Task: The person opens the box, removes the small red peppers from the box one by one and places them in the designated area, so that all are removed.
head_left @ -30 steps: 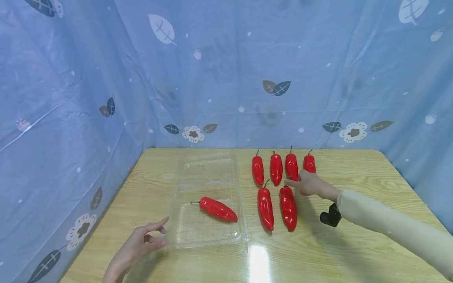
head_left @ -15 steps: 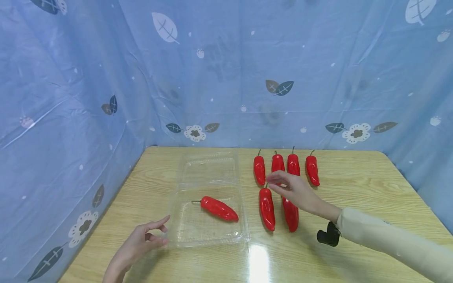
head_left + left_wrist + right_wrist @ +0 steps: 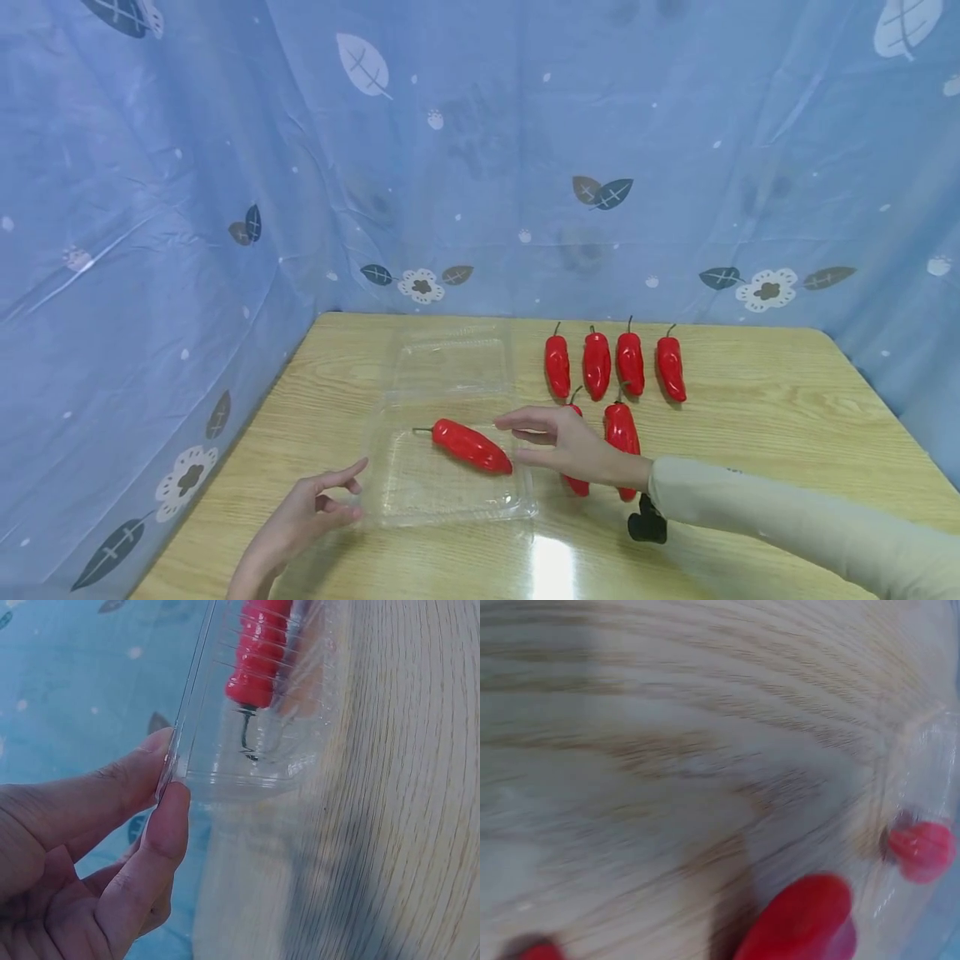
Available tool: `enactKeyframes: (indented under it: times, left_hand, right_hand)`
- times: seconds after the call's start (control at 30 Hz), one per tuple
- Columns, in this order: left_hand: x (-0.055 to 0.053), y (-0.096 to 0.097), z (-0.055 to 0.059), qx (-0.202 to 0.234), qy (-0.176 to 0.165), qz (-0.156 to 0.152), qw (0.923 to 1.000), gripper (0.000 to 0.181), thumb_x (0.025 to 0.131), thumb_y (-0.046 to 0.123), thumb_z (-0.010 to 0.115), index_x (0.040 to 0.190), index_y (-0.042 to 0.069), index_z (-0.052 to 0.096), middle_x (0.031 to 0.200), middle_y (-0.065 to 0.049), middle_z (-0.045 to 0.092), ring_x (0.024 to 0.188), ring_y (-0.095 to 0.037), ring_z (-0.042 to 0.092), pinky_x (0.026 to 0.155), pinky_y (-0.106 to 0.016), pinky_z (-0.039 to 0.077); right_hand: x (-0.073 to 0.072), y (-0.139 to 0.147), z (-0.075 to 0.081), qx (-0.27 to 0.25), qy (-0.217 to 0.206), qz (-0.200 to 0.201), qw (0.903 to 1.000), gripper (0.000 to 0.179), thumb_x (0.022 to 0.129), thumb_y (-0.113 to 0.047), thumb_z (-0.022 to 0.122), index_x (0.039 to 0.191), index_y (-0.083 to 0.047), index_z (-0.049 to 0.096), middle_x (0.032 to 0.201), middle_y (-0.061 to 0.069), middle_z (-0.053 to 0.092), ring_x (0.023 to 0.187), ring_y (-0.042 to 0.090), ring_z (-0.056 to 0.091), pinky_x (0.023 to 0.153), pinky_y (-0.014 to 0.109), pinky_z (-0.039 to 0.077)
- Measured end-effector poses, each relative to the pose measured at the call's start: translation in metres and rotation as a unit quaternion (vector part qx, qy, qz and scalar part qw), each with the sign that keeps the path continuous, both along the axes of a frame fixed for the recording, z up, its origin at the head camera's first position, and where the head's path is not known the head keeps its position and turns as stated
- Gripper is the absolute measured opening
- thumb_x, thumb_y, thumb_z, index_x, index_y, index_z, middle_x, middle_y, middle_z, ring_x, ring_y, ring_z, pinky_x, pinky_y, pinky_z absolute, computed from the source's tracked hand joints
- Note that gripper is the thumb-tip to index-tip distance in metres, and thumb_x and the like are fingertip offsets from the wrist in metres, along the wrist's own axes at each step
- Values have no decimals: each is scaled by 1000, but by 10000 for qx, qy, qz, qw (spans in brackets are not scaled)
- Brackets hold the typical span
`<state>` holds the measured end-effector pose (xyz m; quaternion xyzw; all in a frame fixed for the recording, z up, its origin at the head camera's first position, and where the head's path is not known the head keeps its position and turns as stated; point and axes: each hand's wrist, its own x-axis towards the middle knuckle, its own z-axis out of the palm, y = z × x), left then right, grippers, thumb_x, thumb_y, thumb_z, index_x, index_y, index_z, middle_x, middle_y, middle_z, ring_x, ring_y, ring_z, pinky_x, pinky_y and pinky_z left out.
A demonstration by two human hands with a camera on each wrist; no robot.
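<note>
A hinged clear plastic box (image 3: 405, 500) lies unfolded, its lid (image 3: 450, 358) toward the back. One glossy red pepper (image 3: 471, 450) with a dark stem lies slanted in the front half. My left hand (image 3: 300, 517) pinches the box's left rim between thumb and finger, seen closely in the left wrist view. Over the right rim hovers my right hand (image 3: 577, 446), fingers extended leftward, nothing held. Its forearm and hand partly cover two front peppers, the left one (image 3: 576, 486) more than the right one (image 3: 621, 429). The right wrist view shows a blurred red pepper (image 3: 799, 922) without any hand.
Several red peppers, among them a left one (image 3: 557, 367) and a right one (image 3: 671, 369), line the wooden table's (image 3: 765, 400) back right. A black wrist piece (image 3: 647, 523) hangs below my right sleeve. Blue patterned cloth (image 3: 480, 167) encloses the back and sides.
My right hand has swept left and toward me, from beside the back-row peppers to the box's right rim. The back-row peppers are uncovered. My left hand keeps its hold; the view shifts slightly.
</note>
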<state>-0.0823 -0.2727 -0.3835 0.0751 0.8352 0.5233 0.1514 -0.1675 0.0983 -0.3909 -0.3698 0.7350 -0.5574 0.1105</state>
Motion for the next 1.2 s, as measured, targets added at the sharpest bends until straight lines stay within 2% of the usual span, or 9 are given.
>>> enactKeyframes:
  times: [0.17, 0.37, 0.63, 0.83, 0.9, 1.0, 1.1, 1.2]
  left_hand:
    - [0, 0, -2, 59, -69, 0, 10000, 64, 88, 9, 68, 142, -6, 37, 111, -19, 48, 66, -9, 52, 69, -25, 50]
    - [-1, 1, -1, 42, 60, -43, 10000, 63, 88, 10, 68, 141, -7, 38, 110, -19, 48, 67, -8, 53, 69, -24, 50]
    - [-2, 2, -3, 210, 70, -147, 9996, 62, 89, 7, 66, 141, -8, 36, 109, -17, 47, 65, -7, 50, 67, -25, 50]
    - [-2, 3, -3, 222, 42, -117, 9997, 62, 88, 5, 67, 141, -8, 37, 110, -18, 49, 66, -7, 51, 66, -25, 50]
    - [-2, 3, -2, 177, 29, -81, 9998, 63, 88, 5, 67, 141, -7, 37, 110, -18, 49, 66, -7, 51, 66, -25, 50]
    - [-1, 2, -1, 150, -2, -32, 9999, 63, 87, 6, 68, 141, -7, 38, 109, -18, 49, 66, -7, 51, 68, -25, 51]
    - [-1, 1, -2, 184, 29, -42, 9998, 64, 87, 6, 69, 141, -8, 38, 108, -17, 49, 65, -6, 50, 69, -25, 51]
    - [-1, 0, -2, 222, 63, -84, 9997, 64, 87, 6, 68, 141, -8, 37, 108, -17, 49, 65, -6, 51, 69, -25, 52]
  right_hand:
    - [-2, -21, -9, -285, -355, 73, 9989, 47, 87, -11, 72, 131, -2, 57, 131, 19, 56, 122, 22, 54, 96, 33, 45]
    - [-3, -38, -15, -426, -742, 125, 9963, 49, 87, -9, 71, 132, -1, 55, 133, 17, 55, 124, 22, 52, 98, 39, 43]
    - [-6, -52, -19, -233, -696, 253, 9970, 52, 87, -14, 72, 134, -2, 54, 135, 13, 54, 123, 18, 53, 98, 32, 43]
    - [-11, -59, -22, -163, -626, 411, 9971, 55, 86, -13, 73, 135, 0, 52, 136, 14, 53, 125, 19, 51, 98, 29, 42]
    - [-14, -62, -23, -30, -534, 434, 9976, 57, 85, -14, 74, 136, 0, 52, 137, 13, 52, 126, 21, 50, 99, 28, 42]
    - [-18, -67, -23, 351, -140, 499, 9980, 62, 85, -19, 75, 138, -1, 49, 139, 11, 51, 126, 22, 50, 100, 28, 41]
    - [-23, -74, -23, 708, 353, 594, 9951, 68, 83, -25, 77, 139, -1, 48, 141, 9, 49, 126, 23, 49, 101, 29, 40]
    - [-27, -80, -25, 926, 592, 679, 9916, 71, 81, -27, 78, 139, -1, 48, 142, 7, 48, 127, 21, 48, 101, 29, 40]
